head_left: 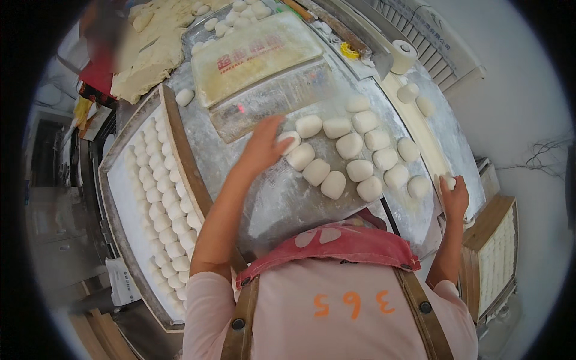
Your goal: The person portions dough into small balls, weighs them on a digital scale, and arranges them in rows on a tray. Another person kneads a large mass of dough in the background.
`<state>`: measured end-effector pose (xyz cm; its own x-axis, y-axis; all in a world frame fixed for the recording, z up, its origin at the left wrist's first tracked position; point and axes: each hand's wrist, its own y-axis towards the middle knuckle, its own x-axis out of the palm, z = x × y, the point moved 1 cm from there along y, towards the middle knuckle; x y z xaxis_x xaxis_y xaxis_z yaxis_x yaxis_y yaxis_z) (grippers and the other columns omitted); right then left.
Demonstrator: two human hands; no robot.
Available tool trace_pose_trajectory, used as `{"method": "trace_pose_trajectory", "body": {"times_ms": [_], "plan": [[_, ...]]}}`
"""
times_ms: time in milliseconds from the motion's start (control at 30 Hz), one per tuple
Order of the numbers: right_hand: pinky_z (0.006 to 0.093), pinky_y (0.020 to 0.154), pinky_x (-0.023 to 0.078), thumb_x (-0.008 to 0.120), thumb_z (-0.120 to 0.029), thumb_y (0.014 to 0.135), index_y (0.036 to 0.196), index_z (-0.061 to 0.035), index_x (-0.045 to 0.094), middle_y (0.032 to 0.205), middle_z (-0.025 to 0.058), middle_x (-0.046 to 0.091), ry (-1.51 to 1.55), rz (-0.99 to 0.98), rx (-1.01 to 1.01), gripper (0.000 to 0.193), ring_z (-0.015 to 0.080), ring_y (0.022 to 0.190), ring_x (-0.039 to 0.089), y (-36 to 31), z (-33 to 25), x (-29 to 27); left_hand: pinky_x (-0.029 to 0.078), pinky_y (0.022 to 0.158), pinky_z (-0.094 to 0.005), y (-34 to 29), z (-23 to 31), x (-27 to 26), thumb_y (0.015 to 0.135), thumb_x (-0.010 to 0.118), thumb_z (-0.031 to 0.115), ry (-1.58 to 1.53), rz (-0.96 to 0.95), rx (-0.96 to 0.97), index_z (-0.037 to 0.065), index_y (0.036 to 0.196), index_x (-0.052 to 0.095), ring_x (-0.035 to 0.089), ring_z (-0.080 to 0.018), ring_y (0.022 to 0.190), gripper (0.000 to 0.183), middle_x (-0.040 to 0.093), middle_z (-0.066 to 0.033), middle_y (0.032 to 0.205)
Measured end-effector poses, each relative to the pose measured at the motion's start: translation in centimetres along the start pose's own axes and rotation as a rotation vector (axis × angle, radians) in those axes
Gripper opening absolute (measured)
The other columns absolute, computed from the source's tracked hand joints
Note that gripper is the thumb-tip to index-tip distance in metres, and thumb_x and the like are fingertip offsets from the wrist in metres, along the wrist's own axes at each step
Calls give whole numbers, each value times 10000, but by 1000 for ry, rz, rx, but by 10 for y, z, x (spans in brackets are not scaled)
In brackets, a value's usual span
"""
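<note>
- Left hand (263, 147): fingers spread, palm down on dough piece (290, 141) at near-left end of the rows; nothing gripped.
- Right hand (454, 195): closed around small dough lump (449, 182) at right table edge.
- Dough pieces (350, 145): rows on floured metal table (270, 198), ahead of the chest, between both hands.
- Tray (120, 216): left, filled with shaped pieces.
- Dough slab (150, 54): far left, well apart.

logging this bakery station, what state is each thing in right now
left hand: resting on a dough piece
right hand: closed on a dough piece at the table edge
loose dough pieces: in rows on the floured table
tray: filled with rows of pieces
dough slab: uncut
</note>
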<state>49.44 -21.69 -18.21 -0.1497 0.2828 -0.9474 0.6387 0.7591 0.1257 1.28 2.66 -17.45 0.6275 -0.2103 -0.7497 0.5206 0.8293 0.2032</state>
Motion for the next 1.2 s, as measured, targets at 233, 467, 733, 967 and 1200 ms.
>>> {"method": "trace_pose_trajectory", "body": {"times_ms": [233, 467, 733, 967, 1200], "plan": [[451, 726, 509, 702, -415, 870, 1015, -21, 628, 871, 223, 691, 115, -30, 41, 427, 398, 830, 673, -18, 41, -6, 452, 1002, -446, -35, 25, 9, 861, 733, 277, -41, -323, -151, 78, 1351, 541, 510, -384, 1218, 563, 546, -188, 1327], [479, 822, 521, 678, -374, 844, 1341, -114, 482, 1065, 227, 688, 138, -128, -211, 594, 400, 983, 673, 57, -36, 21, 351, 1104, -488, -33, 62, 5, 698, 825, 105, 182, -341, 184, 137, 1358, 544, 482, -316, 1294, 718, 536, -114, 1350], [373, 700, 570, 709, -311, 852, 1303, -112, 577, 987, 122, 693, 291, -620, -157, 510, 210, 825, 685, 124, -114, -3, 305, 1159, -482, -7, 64, -17, 699, 812, 75, 11, -538, 83, 165, 1387, 532, 492, -303, 1313, 748, 579, -93, 1339], [320, 932, 519, 497, -319, 1022, 1403, -53, 494, 1278, 148, 626, 1420, -352, -613, 465, 233, 1014, 684, 124, -267, -92, 398, 1086, -362, 63, 56, -106, 897, 670, 104, -184, 520, -220, 55, 1412, 506, 538, -250, 1268, 543, 558, -131, 1410], [321, 865, 543, 622, -142, 968, 1259, 1, 614, 1196, 112, 655, 1035, -409, -430, 324, 200, 974, 685, 78, -187, -35, 462, 1019, -425, -27, 31, -9, 774, 759, 74, 133, -383, 157, 98, 1324, 553, 582, -340, 1190, 588, 590, -123, 1314]]}}
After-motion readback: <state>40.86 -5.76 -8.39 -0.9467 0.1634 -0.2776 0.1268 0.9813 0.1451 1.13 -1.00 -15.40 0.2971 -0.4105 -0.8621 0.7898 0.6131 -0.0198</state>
